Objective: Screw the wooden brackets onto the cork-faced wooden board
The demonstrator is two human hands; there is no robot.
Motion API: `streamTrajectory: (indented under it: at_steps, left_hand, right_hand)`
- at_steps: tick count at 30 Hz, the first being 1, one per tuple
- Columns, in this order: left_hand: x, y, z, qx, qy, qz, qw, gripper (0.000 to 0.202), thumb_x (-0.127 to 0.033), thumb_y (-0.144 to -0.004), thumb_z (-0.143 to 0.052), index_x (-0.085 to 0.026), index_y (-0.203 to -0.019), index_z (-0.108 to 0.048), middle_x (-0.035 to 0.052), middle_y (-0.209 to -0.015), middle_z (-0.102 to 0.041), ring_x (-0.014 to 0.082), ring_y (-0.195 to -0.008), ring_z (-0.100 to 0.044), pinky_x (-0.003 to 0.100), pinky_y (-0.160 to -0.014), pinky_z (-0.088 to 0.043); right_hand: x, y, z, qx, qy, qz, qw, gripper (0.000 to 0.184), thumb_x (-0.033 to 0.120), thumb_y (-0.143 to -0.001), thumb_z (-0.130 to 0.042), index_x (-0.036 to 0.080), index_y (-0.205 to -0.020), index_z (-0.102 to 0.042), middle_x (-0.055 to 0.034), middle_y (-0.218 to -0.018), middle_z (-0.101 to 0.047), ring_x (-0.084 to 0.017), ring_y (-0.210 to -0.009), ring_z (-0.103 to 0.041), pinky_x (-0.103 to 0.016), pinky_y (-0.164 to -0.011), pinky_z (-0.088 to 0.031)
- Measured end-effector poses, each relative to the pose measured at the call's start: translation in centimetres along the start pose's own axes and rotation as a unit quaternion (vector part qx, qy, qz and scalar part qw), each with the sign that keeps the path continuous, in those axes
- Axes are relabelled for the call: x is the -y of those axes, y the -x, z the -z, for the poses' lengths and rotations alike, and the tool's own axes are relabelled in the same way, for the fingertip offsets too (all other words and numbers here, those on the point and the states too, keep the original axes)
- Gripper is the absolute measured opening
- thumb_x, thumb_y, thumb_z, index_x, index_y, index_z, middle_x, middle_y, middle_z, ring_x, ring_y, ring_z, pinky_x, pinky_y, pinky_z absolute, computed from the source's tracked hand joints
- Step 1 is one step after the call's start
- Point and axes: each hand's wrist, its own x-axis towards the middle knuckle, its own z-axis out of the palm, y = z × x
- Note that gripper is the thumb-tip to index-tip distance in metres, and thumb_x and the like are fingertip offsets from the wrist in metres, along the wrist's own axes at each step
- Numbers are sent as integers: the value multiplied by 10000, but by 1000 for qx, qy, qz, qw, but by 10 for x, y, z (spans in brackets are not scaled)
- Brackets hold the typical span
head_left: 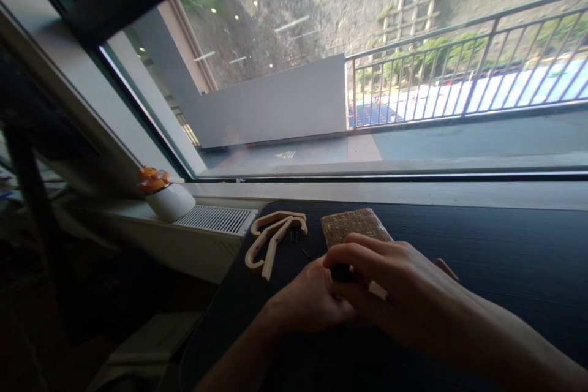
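Near the front of the dark table, my right hand point(381, 272) is closed, its fingers curled round a small dark object point(340, 273) whose kind I cannot make out. Below and against it is my left hand point(310, 295), closed, with most of its fingers hidden. A pale wooden piece point(377, 290) shows between the hands; what grips it is covered. Just beyond them lies a worn brown block point(351, 225). To the left are curved wooden hooks point(271, 239), with several small screws point(294, 235) beside them. One more screw point(307, 253) lies close to my left hand.
Another wooden piece point(445, 268) shows partly behind my right forearm. The black table point(505, 245) meets a window sill point(413, 193) at its far edge. At the left, a white pot with an orange top point(169, 201) stands by a vent grille point(218, 219).
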Motion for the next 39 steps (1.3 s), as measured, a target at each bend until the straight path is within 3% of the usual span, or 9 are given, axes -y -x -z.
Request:
streamTrajectory:
  at_steps: [3,7,12,21,26,31,39]
  left_hand:
    - [1,0,0,6,-9,10,1000,182,-249,-745,-619,-151,-897,-638,20,-895,-653,182,-839,-586,235,-696,-472]
    - [3,-3,-1,4,19,14,1000,231,-255,-730,-650,-156,-938,-632,15,-891,-630,169,-833,-580,235,-706,-469]
    - [0,-4,0,-7,-9,23,1000,152,-235,-693,-699,-164,-809,-632,-10,-813,-553,137,-791,-540,225,-716,-441]
    - [5,-5,0,7,-26,-13,1000,181,-231,-709,-691,-194,-882,-656,-3,-944,-522,124,-818,-528,231,-777,-432]
    - [-1,-3,1,-4,-5,17,1000,190,-229,-697,-686,-175,-862,-610,-24,-826,-505,116,-759,-510,217,-704,-421]
    - [-1,-3,0,-6,-8,31,999,167,-246,-700,-694,-174,-818,-601,-49,-665,-437,114,-697,-489,218,-667,-410]
    - [0,-3,-1,-8,9,0,1000,235,-219,-715,-683,-189,-940,-625,-13,-890,-581,146,-850,-559,233,-765,-437]
  right_hand:
    - [0,0,0,1,4,4,1000,145,216,-918,-493,244,-1001,-609,-9,-868,-646,-136,-711,-586,-251,-608,-419]
    - [-12,-1,0,-44,-17,-30,998,182,234,-901,-529,253,-1071,-592,-10,-933,-672,-139,-774,-618,-236,-646,-451]
    - [-25,-4,-2,-79,-46,-56,994,170,241,-897,-528,222,-1055,-587,-15,-865,-686,-130,-714,-621,-228,-635,-474]
    - [-46,-6,-3,-97,-89,-103,986,213,341,-926,-485,195,-1062,-559,-8,-765,-659,-120,-600,-605,-223,-550,-486]
    - [-30,-1,6,-70,-24,-41,996,217,251,-888,-538,226,-1092,-607,-33,-906,-711,-134,-709,-653,-219,-618,-506]
    - [-23,5,14,-83,44,14,995,287,200,-881,-543,261,-1149,-628,-38,-1086,-708,-169,-925,-668,-234,-754,-512]
    - [-22,4,12,-75,14,24,997,203,236,-863,-606,244,-1056,-666,-38,-926,-727,-158,-788,-671,-230,-674,-511]
